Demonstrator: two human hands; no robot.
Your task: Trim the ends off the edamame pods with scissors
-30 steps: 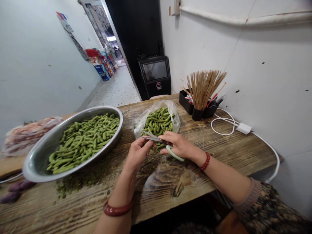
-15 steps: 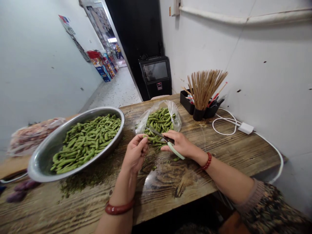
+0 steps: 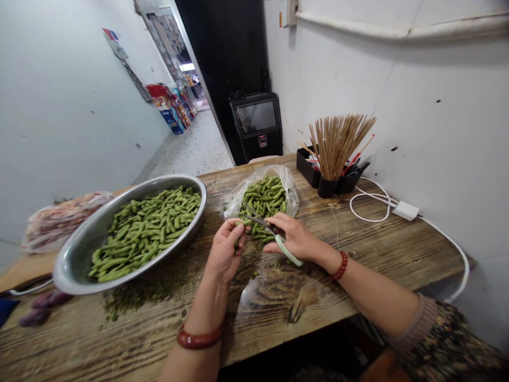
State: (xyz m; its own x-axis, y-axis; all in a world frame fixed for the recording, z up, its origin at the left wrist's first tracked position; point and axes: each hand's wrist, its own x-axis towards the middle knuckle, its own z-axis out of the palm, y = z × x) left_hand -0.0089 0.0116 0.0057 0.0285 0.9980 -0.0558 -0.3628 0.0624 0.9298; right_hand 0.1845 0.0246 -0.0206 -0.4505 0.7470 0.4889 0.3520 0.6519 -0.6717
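Note:
Between the thumb and fingers of my left hand (image 3: 228, 246) is a green edamame pod (image 3: 243, 223). My right hand (image 3: 292, 236) grips scissors (image 3: 286, 249) with pale green handles; their blades are parted and point at the pod's end. Just beyond both hands, a clear plastic bag (image 3: 291, 193) lies with its mouth toward me, full of pods (image 3: 265, 193), some spilling onto the table. To the left stands a wide metal basin (image 3: 71, 268) heaped with edamame pods (image 3: 153, 228).
Trimmings (image 3: 139, 297) litter the wooden table (image 3: 159, 345) by the basin. Bagged meat (image 3: 59, 220) and purple items (image 3: 42, 307) lie at the left. A black holder with skewers (image 3: 338, 154) and a white cable with an adapter (image 3: 405, 210) sit at the right by the wall.
The view has shifted slightly, so everything sits a little further right. A pod now shows more plainly at my left fingertips; the scissors stay parted beside it.

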